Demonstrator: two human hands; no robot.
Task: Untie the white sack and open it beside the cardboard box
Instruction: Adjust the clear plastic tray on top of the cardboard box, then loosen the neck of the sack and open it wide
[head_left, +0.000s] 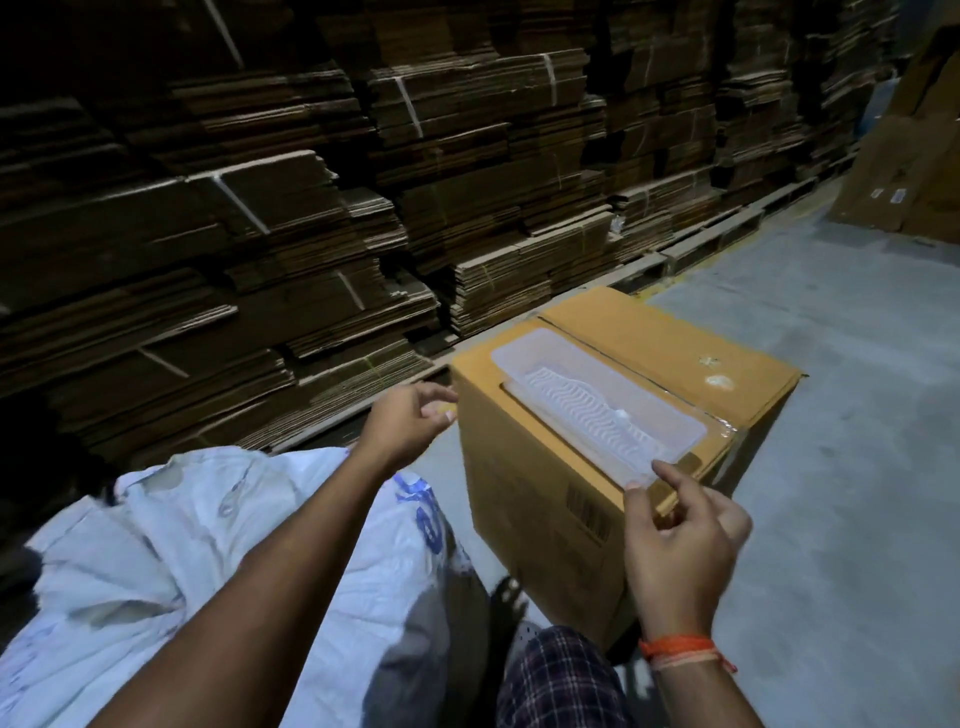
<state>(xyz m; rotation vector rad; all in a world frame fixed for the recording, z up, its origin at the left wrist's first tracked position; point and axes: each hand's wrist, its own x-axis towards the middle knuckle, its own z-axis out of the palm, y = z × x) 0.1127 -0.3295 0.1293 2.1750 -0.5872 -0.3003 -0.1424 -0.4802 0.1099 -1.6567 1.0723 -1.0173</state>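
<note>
Head view looks down on a closed cardboard box (545, 499) standing on the grey concrete floor (831, 415), with a clear plastic tray (597, 400) lying along its top. The right hand (680, 545) is at the near end of that tray, thumb and forefinger closed to a pinch on the tray's edge, the other fingers curled loosely below against the box's upper corner. An orange thread band (680, 649) circles that wrist. The left hand (410, 421) reaches forward past the box's far left corner, fingers half bent and slightly spread, gripping nothing; its fingertips are just beside the corner, and I cannot tell whether they touch it. The white sack (182, 545) lies crumpled on the floor at the left, just beside the box, under the left forearm, its blue printing facing the box. Whether its mouth is tied cannot be made out. A checked trouser leg (561, 680) shows at the bottom edge. Bundled stacks of flattened cardboard (311, 208) fill the dim wall behind
</note>
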